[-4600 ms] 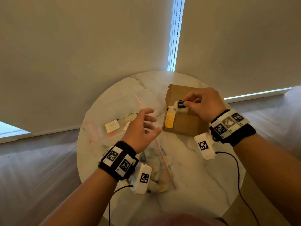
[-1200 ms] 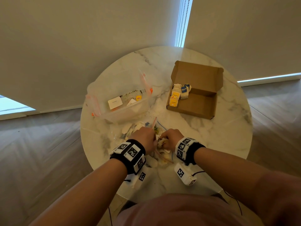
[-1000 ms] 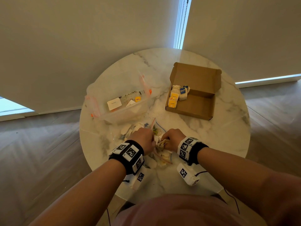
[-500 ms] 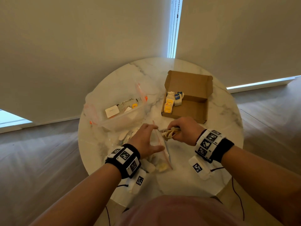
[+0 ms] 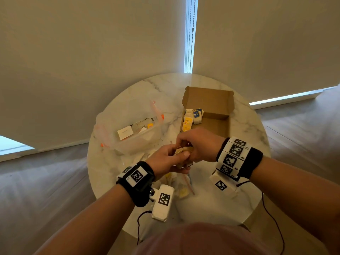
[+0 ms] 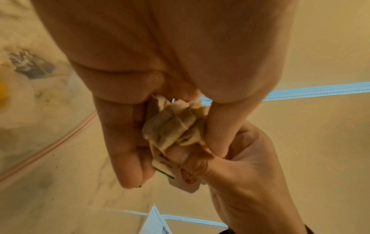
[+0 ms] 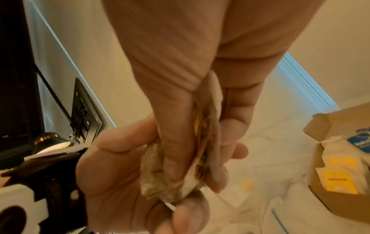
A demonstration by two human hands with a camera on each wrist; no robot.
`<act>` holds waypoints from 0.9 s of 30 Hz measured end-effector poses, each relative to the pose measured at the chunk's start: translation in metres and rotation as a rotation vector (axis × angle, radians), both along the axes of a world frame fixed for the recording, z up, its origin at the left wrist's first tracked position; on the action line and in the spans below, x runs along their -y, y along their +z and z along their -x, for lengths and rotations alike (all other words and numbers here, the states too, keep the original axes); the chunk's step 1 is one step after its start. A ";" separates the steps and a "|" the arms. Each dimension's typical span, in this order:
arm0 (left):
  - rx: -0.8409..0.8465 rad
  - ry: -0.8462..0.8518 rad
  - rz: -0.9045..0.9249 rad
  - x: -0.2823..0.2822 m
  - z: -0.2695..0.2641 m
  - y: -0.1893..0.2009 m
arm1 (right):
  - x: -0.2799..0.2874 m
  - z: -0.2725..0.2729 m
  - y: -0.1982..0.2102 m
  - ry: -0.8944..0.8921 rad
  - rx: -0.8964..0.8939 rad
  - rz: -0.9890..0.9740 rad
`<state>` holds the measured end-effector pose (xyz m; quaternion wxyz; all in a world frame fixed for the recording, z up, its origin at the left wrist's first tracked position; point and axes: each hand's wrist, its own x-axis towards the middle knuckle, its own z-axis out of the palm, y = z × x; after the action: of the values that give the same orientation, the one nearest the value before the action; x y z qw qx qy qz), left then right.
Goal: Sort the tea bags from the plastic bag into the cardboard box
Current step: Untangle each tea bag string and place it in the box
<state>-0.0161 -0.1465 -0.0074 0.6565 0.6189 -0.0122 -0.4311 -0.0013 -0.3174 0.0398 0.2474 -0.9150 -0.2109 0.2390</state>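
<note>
Both hands meet over the middle of the round table and hold a small bundle of tan tea bags (image 5: pixel 184 150). My left hand (image 5: pixel 171 159) pinches the bundle (image 6: pixel 176 125) between thumb and fingers. My right hand (image 5: pixel 197 144) grips the same bundle (image 7: pixel 154 174) from the other side; a paper tag with red print (image 6: pixel 186 178) hangs below. The open cardboard box (image 5: pixel 218 126) lies just beyond the hands, with yellow-tagged and blue-tagged tea bags (image 5: pixel 190 118) along its left side. The plastic bag (image 5: pixel 181 188) with more tea bags lies under my wrists.
A clear plastic container (image 5: pixel 134 139) holding a few small packets stands left of the box. The marble table (image 5: pixel 244 137) is bordered by a wall and window blinds behind. Wrist camera cables hang off the near edge.
My left hand has lifted off the plastic bag and joined the right hand on the tea bag bundle. Both hands have risen slightly toward the box.
</note>
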 end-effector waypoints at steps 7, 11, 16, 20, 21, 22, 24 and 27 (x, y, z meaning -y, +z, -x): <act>-0.048 0.168 0.096 0.005 0.002 0.005 | -0.001 -0.005 -0.002 -0.027 0.110 -0.068; -0.058 0.237 0.105 0.006 0.002 0.006 | -0.001 -0.008 -0.005 -0.042 0.123 -0.082; -0.040 0.321 0.111 0.003 -0.001 0.009 | 0.011 -0.009 -0.007 -0.230 0.081 -0.273; -0.081 0.423 0.147 0.000 -0.004 0.009 | 0.019 -0.007 -0.008 -0.420 0.125 -0.447; -0.087 0.444 0.156 0.000 -0.005 0.008 | 0.019 -0.006 -0.008 -0.454 0.187 -0.461; -0.091 0.459 0.166 0.001 -0.005 0.008 | 0.018 -0.004 -0.008 -0.462 0.250 -0.459; -0.102 0.465 0.187 0.002 -0.006 0.008 | 0.012 0.000 -0.007 -0.418 0.326 -0.420; -0.132 0.479 0.222 0.004 -0.006 0.010 | 0.004 0.002 -0.008 -0.389 0.309 -0.360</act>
<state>-0.0102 -0.1508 0.0029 0.8031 0.4989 0.1303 -0.2988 -0.0030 -0.3211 0.0315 0.4116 -0.9051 -0.1061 0.0039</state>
